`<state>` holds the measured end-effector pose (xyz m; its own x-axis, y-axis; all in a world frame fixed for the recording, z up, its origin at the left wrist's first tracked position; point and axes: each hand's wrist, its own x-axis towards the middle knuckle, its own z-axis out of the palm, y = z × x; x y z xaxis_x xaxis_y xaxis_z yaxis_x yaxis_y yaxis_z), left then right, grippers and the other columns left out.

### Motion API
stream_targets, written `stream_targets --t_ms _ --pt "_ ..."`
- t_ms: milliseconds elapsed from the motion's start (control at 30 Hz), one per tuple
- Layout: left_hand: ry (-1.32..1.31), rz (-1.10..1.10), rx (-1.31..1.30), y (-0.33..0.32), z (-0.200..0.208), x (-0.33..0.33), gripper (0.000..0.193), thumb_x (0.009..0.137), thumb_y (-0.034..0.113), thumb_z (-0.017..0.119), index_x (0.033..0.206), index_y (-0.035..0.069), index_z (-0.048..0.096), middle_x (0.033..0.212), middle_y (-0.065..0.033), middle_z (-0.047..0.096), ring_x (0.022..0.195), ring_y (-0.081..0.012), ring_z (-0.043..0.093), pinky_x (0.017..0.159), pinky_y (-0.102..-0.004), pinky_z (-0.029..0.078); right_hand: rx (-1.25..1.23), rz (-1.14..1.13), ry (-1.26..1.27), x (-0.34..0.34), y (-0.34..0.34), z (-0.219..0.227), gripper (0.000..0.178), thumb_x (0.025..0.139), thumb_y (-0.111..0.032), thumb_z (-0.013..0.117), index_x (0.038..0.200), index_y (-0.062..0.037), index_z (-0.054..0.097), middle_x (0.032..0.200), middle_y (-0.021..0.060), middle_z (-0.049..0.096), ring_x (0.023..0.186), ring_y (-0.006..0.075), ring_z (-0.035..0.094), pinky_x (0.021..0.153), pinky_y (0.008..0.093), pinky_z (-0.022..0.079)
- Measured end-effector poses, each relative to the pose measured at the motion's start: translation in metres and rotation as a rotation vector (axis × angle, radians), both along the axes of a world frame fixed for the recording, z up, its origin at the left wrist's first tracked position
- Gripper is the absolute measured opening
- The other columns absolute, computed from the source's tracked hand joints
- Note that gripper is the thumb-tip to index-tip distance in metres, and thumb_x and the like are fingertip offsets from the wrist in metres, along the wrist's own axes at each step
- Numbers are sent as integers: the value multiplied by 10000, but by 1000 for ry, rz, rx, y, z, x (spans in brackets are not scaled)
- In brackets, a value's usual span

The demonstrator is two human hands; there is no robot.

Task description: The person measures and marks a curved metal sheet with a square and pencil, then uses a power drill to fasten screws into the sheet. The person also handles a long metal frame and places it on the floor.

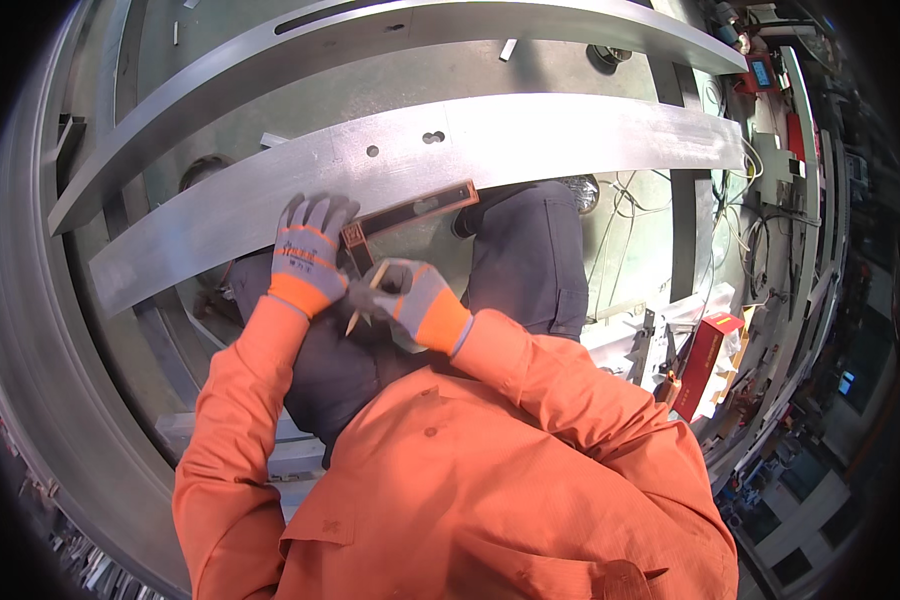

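Workshop metal beam (530,140), left hand (305,255) pressing square (410,215) flat, right hand (410,300) gripping pencil (362,308)

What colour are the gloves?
Grey gloves with orange cuffs, seen in the head view.

the scene was evenly and brightly lit from overhead, with soft sheen on the long aluminium bar (530,140) and only faint shadows beneath it. the fisheye bent straight edges into arcs and left a black rim at the corners. the centre was sharp; the cluttered right edge was smeared and small.
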<state>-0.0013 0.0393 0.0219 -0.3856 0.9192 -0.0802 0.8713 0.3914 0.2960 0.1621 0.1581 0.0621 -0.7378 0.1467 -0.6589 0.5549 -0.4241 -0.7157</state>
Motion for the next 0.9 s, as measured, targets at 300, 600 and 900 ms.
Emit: stream_targets --t_ms 300,600,900 --pt "-72 207 -19 -110 4 22 294 667 227 777 911 103 669 860 -115 674 841 -363 642 785 -462 486 -126 24 162 40 34 15 227 972 -189 683 1053 22 698 910 34 697 828 104 622 756 260 511" --pt "-52 183 32 -103 -13 8 302 653 249 768 889 97 658 836 -120 666 793 -368 627 741 -458 473 295 -411 129 26 182 -43 349 1044 -240 596 1268 21 650 1041 124 746 895 158 701 779 266 564" --pt "-70 199 -8 -106 -19 -4 275 591 213 779 797 114 626 737 -101 611 713 -353 593 684 -448 450 306 -313 194 -13 210 -88 346 988 -142 653 1303 4 651 1121 143 734 983 188 711 856 304 581"
